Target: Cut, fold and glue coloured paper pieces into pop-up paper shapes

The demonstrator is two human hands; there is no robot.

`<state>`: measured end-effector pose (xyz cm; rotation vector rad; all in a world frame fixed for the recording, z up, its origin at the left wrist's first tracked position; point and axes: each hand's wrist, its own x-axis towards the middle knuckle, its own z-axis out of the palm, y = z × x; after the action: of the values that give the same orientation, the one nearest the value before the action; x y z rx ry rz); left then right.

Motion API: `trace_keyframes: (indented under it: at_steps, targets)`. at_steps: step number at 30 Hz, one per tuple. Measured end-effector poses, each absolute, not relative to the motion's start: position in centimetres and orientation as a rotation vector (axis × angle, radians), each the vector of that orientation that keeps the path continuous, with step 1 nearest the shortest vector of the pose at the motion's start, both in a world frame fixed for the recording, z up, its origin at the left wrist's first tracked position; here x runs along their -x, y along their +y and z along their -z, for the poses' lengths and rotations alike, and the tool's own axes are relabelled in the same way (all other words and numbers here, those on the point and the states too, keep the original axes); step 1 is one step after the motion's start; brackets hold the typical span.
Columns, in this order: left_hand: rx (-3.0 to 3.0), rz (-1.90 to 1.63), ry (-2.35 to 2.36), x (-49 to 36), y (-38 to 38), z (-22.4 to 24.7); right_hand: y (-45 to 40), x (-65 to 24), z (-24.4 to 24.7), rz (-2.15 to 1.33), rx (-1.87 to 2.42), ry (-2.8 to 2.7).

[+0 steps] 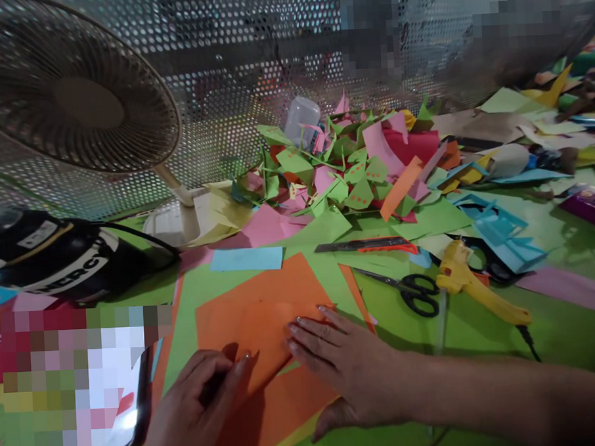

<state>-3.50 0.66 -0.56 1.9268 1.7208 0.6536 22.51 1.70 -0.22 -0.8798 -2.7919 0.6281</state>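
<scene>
1 orange paper sheet (252, 317) lies creased beneath 2 bare hands (194, 408).

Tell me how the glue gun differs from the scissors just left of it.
The glue gun is yellow, while the scissors have black handles. The glue gun trails a cord; the scissors have two finger loops and no cord. Both lie on the green surface.

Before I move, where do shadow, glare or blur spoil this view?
Head view: dark shadow on the orange paper beside the bare left hand; white glare on the black-edged touchscreen, mostly pixelated; perforated grey metal screen dim and soft, with pixelated patches.
</scene>
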Motion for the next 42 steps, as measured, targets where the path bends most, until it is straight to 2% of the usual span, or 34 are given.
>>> trace_keyframes:
  at_steps: [11, 15, 20, 25, 28, 32, 36, 42]
  targets:
    - [-1.979, -0.593, 1.74, 3.3, 0.6, 0.8, 1.7, -22.9, 0.3, -0.322, 1.032, -2.641]
    - [-1.977, -0.555, 1.738, 3.0, 0.5, 0.6, 3.9, -23.5, 0.2, -0.433, 1.329, -2.279]
    - [-1.988, -0.57, 1.717, 3.0, 0.3, 0.8, 4.9, -23.5, 0.2, -0.708, 1.399, -2.138]
    - [-1.991, -0.589, 1.705, 2.8, 0.3, 0.7, 5.0, -23.6, 0.7, -0.609, 1.389, -2.22]
    - [-1.984, -0.602, 1.71, 2.7, 0.4, 0.6, 4.7, -23.6, 0.6, -0.429, 1.401, -2.269]
    - [-1.985, -0.598, 1.703, 2.7, 0.5, 0.8, 3.4, -23.1, 0.1, -0.285, 1.088, -2.544]
    - [-1.998, -0.625, 1.702, 2.9, 0.5, 1.0, 2.1, -22.7, 0.1, -0.431, 0.677, -2.833]
    - [-2.02, -0.612, 1.687, 3.2, 0.6, 1.0, 1.7, -22.6, 0.3, -0.684, 0.685, -2.823]
